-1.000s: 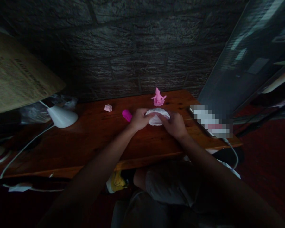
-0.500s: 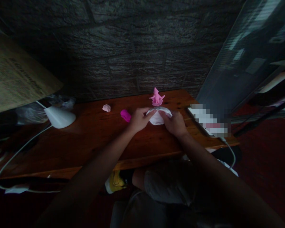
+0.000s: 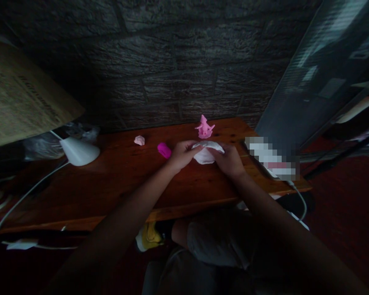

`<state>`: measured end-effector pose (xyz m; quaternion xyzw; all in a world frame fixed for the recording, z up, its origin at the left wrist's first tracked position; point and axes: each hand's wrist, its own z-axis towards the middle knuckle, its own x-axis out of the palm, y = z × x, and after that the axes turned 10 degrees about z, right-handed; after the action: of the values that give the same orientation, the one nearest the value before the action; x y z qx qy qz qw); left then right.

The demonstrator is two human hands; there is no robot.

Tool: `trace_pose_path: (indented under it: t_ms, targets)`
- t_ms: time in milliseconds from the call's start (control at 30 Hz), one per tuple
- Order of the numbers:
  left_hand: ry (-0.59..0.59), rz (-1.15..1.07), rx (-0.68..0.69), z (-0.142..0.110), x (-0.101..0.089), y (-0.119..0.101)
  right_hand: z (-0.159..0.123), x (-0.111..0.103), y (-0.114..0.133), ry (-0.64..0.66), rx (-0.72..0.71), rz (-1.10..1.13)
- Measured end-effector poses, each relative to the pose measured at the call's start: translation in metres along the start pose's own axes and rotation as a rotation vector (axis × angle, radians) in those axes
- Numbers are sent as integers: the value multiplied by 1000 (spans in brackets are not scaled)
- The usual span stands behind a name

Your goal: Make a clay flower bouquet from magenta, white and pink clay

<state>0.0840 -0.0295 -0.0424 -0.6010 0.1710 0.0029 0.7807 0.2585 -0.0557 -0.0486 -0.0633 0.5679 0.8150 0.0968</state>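
Note:
Between my hands is a thin, rounded white piece of what looks like modelling clay (image 3: 205,156), its far rim bent up. My left hand (image 3: 183,155) grips its left side, thumb on top. On the right side, my right hand (image 3: 229,160) holds it the same way, thumb pressed inside the rim; the fingers beneath are hidden. Just beyond stands a pink pointed figure (image 3: 204,128) with small arms. A bright magenta lump (image 3: 164,150) lies left of my left hand, and a pale pink lump (image 3: 139,140) sits farther left.
On the wooden table (image 3: 119,184), a white lamp base (image 3: 80,151) with a cable stands at left, near a plastic bag (image 3: 43,145) and a brown paper shape (image 3: 27,94). A blurred-out device (image 3: 270,159) with a cable lies at right. A stone wall (image 3: 197,69) rises behind.
The far rim of the white clay is folded a little lower and more unevenly, with my thumbs shifted slightly on it. The view has moved slightly; both hands keep their hold.

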Motion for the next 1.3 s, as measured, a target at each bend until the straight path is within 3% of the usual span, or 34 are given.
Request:
trace_pose_path:
  t_ms: [267, 467, 600, 733, 833, 900, 1033, 1300]
  targets:
    - [-9, -156, -109, 3, 1, 7, 4, -2, -3, 13, 121, 77]
    - [-12, -139, -136, 6, 2, 9, 3, 2, -3, -8, 14, 181]
    - [-14, 108, -27, 3, 0, 5, 0, 2, -1, -129, -102, 102]
    - [-167, 372, 213, -1, -2, 0, -1, -1, -1, -102, -16, -24]
    - [-245, 340, 265, -1, -3, -1, -1, -1, -2, -116, 46, -50]
    - [-262, 317, 252, -1, -3, -1, -1, 0, 1, -138, -32, -35]
    - [-230, 314, 232, -2, -3, 0, -5, 3, 11, -166, -211, -36]
    - [-156, 221, 248, -3, 0, -4, -6, 0, 14, -200, -186, -140]
